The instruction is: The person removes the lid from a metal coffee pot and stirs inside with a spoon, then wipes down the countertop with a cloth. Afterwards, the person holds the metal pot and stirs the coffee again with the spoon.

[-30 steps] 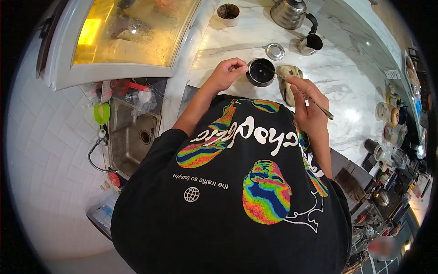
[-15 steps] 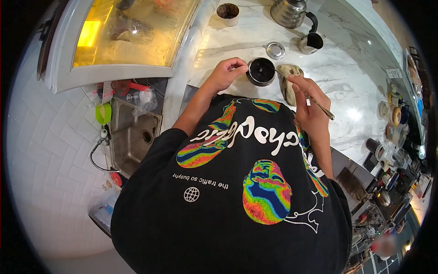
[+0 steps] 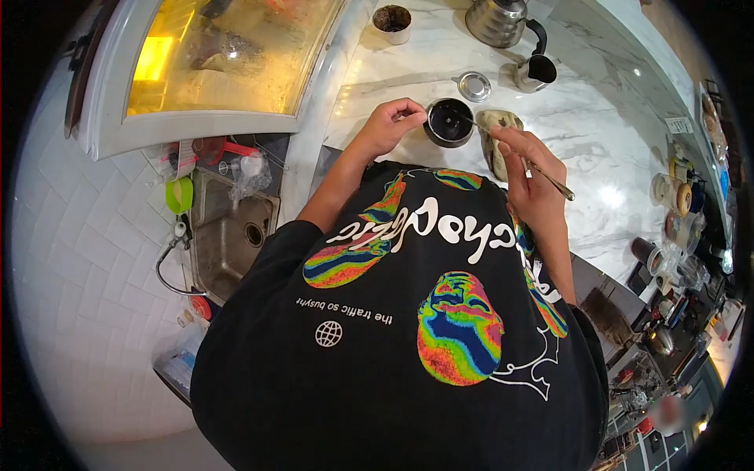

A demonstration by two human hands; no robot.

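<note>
A small round pot [image 3: 448, 141] with a metal rim and dark liquid inside stands on the marble counter. My left hand [image 3: 385, 128] is closed, thumb and forefinger pinched at the pot's left rim. In my right hand [image 3: 534, 177] is a long thin spoon [image 3: 561, 187], its handle sticking out past my fingers. The spoon's far end reaches over the right rim into the pot; its tip is hard to make out. Beside the pot, partly behind my right fingers, lies a crumpled, stained cloth [image 3: 495, 157]. A small round metal lid [image 3: 473, 86] rests just beyond the pot.
Farther back stand a gooseneck kettle [image 3: 495, 23], a small metal pitcher [image 3: 536, 72] and a cup with dark grounds [image 3: 392, 25]. A glass-fronted case [image 3: 216, 59] borders the counter on the left, above a sink [image 3: 228, 235]. Jars [image 3: 667, 192] line the right side.
My right hand and the spoon have shifted very slightly within the pot. My left hand stays at the rim.
</note>
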